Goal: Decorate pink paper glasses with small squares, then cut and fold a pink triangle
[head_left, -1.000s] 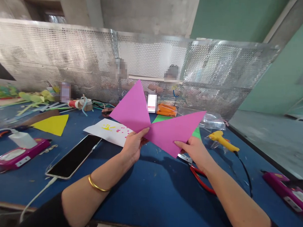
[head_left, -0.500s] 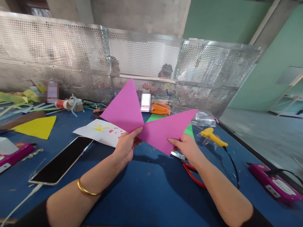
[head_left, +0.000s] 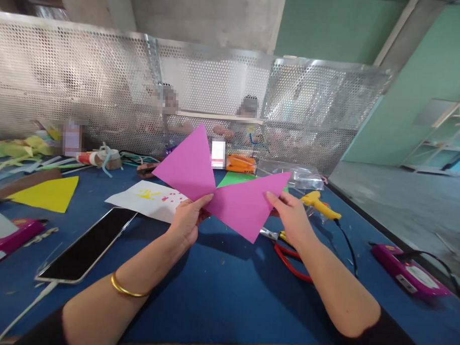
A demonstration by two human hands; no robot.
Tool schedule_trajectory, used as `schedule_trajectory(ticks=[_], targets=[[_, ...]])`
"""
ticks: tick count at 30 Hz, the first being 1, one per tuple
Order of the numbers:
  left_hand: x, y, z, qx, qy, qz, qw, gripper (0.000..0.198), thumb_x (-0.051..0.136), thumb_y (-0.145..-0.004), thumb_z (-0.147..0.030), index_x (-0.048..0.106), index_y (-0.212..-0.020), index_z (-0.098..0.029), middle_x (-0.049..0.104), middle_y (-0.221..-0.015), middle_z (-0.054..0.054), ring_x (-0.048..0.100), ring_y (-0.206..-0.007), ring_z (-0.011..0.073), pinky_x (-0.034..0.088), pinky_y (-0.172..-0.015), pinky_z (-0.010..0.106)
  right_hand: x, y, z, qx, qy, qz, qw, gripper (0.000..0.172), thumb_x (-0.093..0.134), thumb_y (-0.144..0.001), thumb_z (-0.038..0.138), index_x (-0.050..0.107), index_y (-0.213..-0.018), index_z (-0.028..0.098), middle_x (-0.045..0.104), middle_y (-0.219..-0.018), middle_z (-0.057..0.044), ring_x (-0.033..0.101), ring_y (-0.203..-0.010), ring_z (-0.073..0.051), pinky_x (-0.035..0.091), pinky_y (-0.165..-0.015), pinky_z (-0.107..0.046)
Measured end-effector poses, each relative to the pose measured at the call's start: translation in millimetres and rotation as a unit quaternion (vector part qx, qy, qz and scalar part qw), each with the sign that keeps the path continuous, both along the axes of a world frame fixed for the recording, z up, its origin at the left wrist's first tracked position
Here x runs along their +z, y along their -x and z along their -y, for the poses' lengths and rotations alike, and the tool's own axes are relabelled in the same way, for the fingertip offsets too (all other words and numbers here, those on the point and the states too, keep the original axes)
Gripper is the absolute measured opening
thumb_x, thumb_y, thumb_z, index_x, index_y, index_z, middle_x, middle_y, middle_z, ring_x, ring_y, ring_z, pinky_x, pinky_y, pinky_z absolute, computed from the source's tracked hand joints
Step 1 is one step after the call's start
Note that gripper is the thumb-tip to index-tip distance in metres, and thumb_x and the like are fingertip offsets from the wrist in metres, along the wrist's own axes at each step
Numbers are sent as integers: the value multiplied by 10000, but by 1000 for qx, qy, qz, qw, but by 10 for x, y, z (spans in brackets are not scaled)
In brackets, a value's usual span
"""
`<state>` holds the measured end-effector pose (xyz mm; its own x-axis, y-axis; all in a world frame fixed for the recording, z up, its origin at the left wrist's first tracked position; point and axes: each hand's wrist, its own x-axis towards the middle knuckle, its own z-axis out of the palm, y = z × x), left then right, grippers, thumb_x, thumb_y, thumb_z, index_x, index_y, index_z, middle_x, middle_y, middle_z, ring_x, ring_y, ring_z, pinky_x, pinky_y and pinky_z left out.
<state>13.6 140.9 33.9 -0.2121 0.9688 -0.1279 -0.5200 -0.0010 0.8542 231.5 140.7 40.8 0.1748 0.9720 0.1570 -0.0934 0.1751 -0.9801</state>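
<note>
Two magenta paper triangles meet at their corners above the blue table, like a bow; whether they are one sheet I cannot tell. My left hand [head_left: 187, 216] pinches the meeting point between thumb and fingers. The left triangle [head_left: 188, 166] points upward from it. Closed on the outer right edge of the right triangle [head_left: 246, 206] is my right hand [head_left: 291, 215], thumb in front and fingers behind. Below that hand lie scissors with red handles [head_left: 289, 252], partly covered by it. White paper [head_left: 149, 200] with yellow and pink marks lies behind my left hand.
A phone [head_left: 87, 245] with a white cable lies left, near yellow paper [head_left: 48, 194]. A yellow glue gun [head_left: 321, 205] and a purple power strip [head_left: 409, 272] sit right. Green paper [head_left: 235, 178] is behind the triangles. A perforated metal screen [head_left: 214, 81] borders the table's back; people sit beyond it.
My right hand has shifted up along the right triangle's outer edge. That triangle's far tip has dipped slightly and moved left. My left hand keeps its pinch.
</note>
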Motion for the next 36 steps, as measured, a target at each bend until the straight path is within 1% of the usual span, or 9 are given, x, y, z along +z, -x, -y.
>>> schedule_trajectory(ticks=[4, 8, 15, 21, 28, 30, 31, 34, 36], targets=[[0, -13, 12, -18, -3, -9, 1000, 218, 831, -578, -141, 730, -771, -148, 754, -747, 31, 664, -626, 147, 544, -608, 252, 44, -133, -72, -77, -32, -62, 995, 323, 781, -626, 468, 680, -798, 213, 695, -719, 20, 602, -643, -156, 480, -605, -292], [7, -10, 12, -23, -2, -19, 1000, 210, 821, -589, -134, 732, -779, -150, 755, -764, 43, 660, -620, 145, 542, -596, 245, 57, -219, -127, -113, -34, -107, 987, 301, 784, -606, 445, 644, -749, 220, 657, -665, 32, 581, -616, -142, 466, -574, -277], [34, -17, 19, -30, 1, -20, 999, 182, 812, -598, -128, 734, -761, -151, 756, -761, 47, 659, -620, 145, 545, -604, 254, 38, -241, -161, -137, -19, -152, 979, 247, 745, -639, 392, 574, -675, 218, 607, -599, 38, 544, -546, -137, 440, -522, -281], [24, -19, 28, -38, 3, -27, 999, 193, 811, -596, -138, 745, -777, -145, 755, -770, 48, 657, -637, 149, 538, -599, 255, 62, -234, -161, -162, -19, -176, 971, 171, 714, -653, 302, 577, -685, 206, 585, -602, 42, 530, -545, -122, 434, -523, -267], [31, -19, 30, -41, 11, -30, 999, 201, 814, -608, -148, 754, -799, -137, 749, -762, 42, 639, -644, 143, 518, -588, 245, 51, -232, -186, -185, -2, -186, 965, 146, 687, -708, 280, 563, -700, 203, 565, -570, 56, 514, -514, -105, 409, -497, -243], [38, -24, 37, -40, 16, -24, 999, 177, 801, -624, -134, 753, -794, -129, 749, -759, 48, 639, -638, 145, 517, -587, 247, 48, -248, -209, -187, 7, -187, 964, 170, 686, -730, 320, 558, -710, 209, 582, -580, 55, 529, -518, -106, 417, -496, -241], [38, -26, 38, -39, 19, -19, 999, 163, 793, -633, -123, 751, -790, -128, 748, -757, 49, 640, -635, 145, 518, -584, 247, 49, -255, -220, -179, 14, -186, 966, 199, 677, -751, 371, 564, -717, 211, 600, -595, 46, 541, -523, -112, 426, -496, -244], [28, -27, 19, -25, 26, 8, 999, 134, 763, -663, -86, 738, -784, -140, 744, -750, 39, 649, -630, 142, 528, -585, 241, 53, -243, -239, -120, 43, -173, 977, 407, 560, -813, 607, 627, -774, 208, 667, -664, -9, 588, -552, -146, 467, -501, -276], [19, -23, -4, -11, 31, 33, 999, 132, 750, -682, -74, 722, -788, -148, 740, -752, 31, 657, -635, 138, 539, -590, 237, 32, -188, -225, -70, 62, -159, 983, 516, 514, -799, 699, 664, -814, 206, 695, -696, -35, 615, -576, -165, 490, -513, -291]])
